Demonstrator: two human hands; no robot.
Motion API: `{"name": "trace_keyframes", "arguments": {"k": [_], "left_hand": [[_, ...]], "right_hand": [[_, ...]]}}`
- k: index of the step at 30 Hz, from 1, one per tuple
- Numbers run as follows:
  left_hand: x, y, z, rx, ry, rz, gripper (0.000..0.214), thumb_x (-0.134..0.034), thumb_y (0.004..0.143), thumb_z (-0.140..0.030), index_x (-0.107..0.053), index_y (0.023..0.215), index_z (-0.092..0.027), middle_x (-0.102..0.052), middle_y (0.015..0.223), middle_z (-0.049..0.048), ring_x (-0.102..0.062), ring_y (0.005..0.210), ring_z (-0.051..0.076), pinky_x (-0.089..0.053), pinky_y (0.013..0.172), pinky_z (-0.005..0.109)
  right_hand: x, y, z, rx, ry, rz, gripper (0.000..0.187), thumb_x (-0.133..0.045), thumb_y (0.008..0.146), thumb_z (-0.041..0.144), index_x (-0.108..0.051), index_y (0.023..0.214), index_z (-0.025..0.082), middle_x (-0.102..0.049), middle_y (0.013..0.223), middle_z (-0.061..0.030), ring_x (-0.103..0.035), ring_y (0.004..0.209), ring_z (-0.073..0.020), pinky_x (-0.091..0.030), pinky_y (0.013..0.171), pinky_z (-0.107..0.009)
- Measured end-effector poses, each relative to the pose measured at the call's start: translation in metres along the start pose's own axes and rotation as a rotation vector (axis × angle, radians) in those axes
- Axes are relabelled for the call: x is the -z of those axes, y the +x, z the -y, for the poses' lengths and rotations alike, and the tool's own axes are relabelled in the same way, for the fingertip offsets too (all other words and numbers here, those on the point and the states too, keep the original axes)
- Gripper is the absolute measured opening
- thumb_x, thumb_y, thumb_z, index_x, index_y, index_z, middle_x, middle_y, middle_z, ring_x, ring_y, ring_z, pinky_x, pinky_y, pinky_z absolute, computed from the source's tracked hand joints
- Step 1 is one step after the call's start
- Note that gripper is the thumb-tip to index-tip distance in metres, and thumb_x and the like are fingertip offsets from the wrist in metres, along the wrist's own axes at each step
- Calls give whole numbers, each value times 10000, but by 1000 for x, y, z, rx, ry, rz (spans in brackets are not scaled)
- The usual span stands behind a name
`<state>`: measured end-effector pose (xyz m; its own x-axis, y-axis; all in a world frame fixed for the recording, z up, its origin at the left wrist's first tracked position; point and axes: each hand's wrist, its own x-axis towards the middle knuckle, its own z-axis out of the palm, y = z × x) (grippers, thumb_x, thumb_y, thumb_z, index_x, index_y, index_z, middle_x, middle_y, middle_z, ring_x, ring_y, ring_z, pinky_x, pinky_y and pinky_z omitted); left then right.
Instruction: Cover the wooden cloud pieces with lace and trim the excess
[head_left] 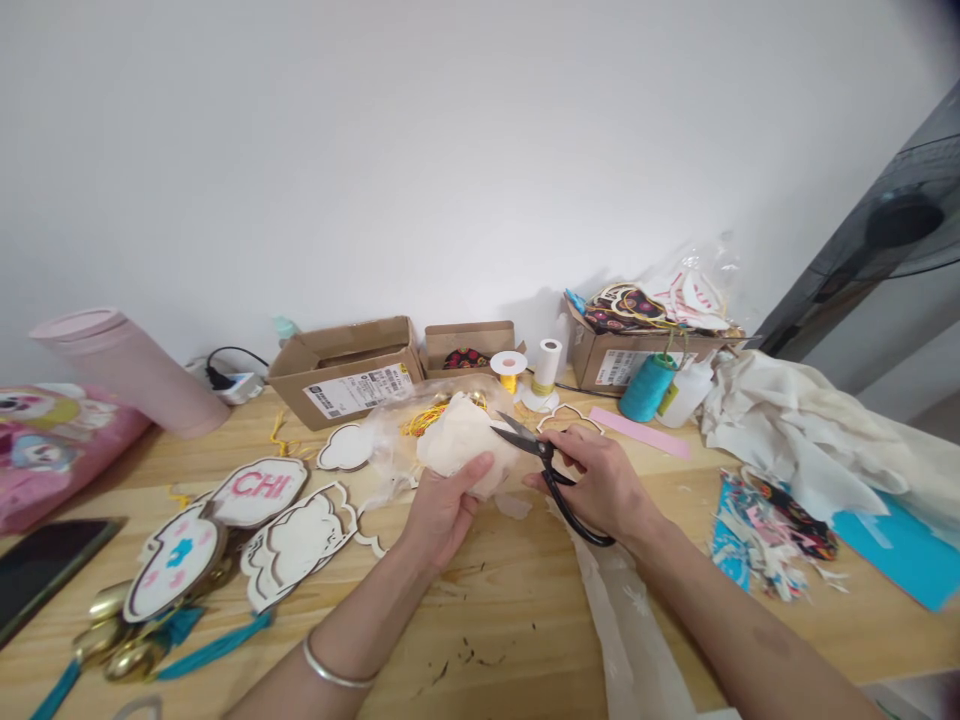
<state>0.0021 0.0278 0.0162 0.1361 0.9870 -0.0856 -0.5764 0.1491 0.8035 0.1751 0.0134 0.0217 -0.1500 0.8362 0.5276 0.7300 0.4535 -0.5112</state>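
Cream fabric wad (465, 445) sits clenched in the left hand's grip (442, 510) at the frame's centre, while the right hand's grip (596, 482) closes on black-handled shears (570, 515), blades touching the wad, above the wooden worktop (510, 620).

Black-handled scissors (564, 503), cream fabric bundle (461, 445), teal thread cone (646, 388), pale pink strip (639, 432), white plaque (259, 492) with pink lettering (251, 486), black patterned fabric scraps (795, 515), honey-toned wood-grain desk (495, 620)
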Motion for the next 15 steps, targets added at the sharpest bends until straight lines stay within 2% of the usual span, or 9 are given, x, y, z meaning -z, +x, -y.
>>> {"name": "trace_keyframes", "arguments": {"k": [6,15], "left_hand": [[1,0,-1,19,2,-19,558,-692,634,-109,-523,1150,-238,-675,988,29,-632,866,166,-532,710,224],[2,-1,-1,29,-7,-2,565,-691,632,-98,-525,1150,-248,-671,1002,27,-616,918,171,-519,764,244]], "right_hand": [[1,0,-2,48,-16,11,332,-583,702,484,-627,827,179,-452,558,8,-397,502,-111,-306,484,-219],[4,0,-7,109,-54,-4,354,-571,710,490,-630,842,166,-448,533,14,-366,453,-98,-279,455,-217]]}}
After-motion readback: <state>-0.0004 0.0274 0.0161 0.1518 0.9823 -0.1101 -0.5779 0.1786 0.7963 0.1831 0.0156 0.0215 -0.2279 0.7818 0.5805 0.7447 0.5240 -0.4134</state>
